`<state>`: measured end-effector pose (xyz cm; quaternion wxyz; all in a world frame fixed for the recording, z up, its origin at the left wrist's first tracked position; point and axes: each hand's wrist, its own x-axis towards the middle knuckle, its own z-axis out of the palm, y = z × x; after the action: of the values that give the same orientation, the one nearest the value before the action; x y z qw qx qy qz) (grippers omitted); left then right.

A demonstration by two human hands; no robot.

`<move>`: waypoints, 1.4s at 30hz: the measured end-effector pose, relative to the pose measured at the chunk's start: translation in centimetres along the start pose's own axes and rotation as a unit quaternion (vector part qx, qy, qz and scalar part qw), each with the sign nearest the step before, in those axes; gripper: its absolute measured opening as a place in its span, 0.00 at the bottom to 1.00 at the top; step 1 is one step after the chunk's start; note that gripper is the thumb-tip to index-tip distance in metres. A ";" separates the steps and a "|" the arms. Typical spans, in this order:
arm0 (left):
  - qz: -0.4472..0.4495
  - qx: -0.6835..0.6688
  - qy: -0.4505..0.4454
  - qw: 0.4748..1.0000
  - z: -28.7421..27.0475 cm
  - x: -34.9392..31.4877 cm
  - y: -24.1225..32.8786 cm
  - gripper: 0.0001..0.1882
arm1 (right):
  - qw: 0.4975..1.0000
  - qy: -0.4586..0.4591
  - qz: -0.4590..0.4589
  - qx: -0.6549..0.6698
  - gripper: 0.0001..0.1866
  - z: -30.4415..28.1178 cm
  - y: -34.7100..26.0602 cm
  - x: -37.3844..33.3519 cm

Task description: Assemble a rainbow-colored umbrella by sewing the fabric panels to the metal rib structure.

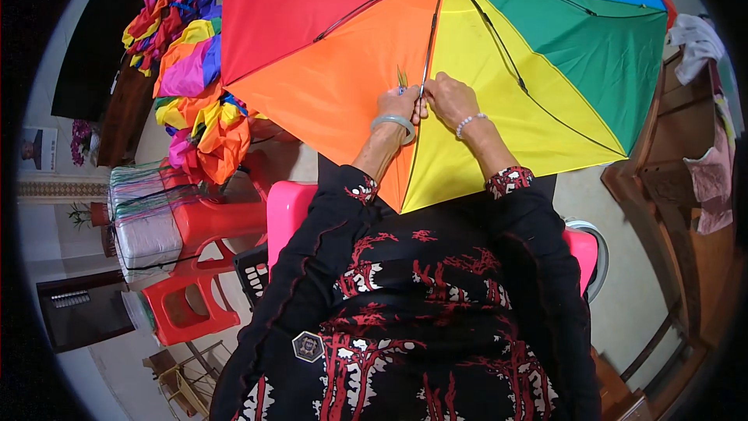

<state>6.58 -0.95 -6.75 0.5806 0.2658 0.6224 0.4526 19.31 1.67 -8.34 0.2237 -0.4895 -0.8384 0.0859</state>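
Note:
An opened rainbow umbrella [312, 78] lies inside up before me, its orange and yellow panels nearest. One black metal rib [431, 39] runs toward me along the seam between those two panels. My left hand [396, 107], with a pale bangle at the wrist, is closed beside this rib. From its fingers stick the pointed tips of small snips [402, 78]. On the rib's other side my right hand [453, 100], wearing a beaded bracelet, is pinched closed against the rib and seam. Whatever lies between its fingertips is too small to make out.
Heaped colourful umbrella cloth [199, 101] stands at the left. Below it, red plastic stools [191, 308] hold a white bundle [144, 226] with coloured cords. Pink chair parts [288, 214] flank me. Carved wooden furniture [670, 210] with draped cloths stands at the right.

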 end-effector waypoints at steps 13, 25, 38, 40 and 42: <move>-0.020 -0.015 0.009 1.000 -0.4 -0.2 0.1 0.10 | 0.829 -0.102 0.263 0.483 0.05 -2.3 -0.7 0.5; -0.009 -0.031 0.003 0.999 -0.5 -0.9 0.7 0.11 | 0.980 0.195 0.043 -0.010 0.06 -0.7 -2.2 0.3; 0.005 -0.022 0.015 1.000 -0.1 -0.7 0.1 0.08 | 0.990 0.058 0.124 -0.021 0.05 -4.5 0.1 -0.1; 0.004 -0.024 0.016 1.000 -0.1 -0.7 0.2 0.08 | 0.987 0.086 0.124 0.055 0.04 -4.8 -0.6 0.2; 0.009 -0.015 0.010 1.000 -0.1 -0.8 0.2 0.08 | 0.941 0.080 0.191 0.269 0.04 -4.4 -1.2 0.4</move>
<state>6.62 -1.53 -6.17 0.5743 0.2583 0.6187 0.4697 20.24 1.11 -3.85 0.3925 -0.5669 -0.6546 0.3100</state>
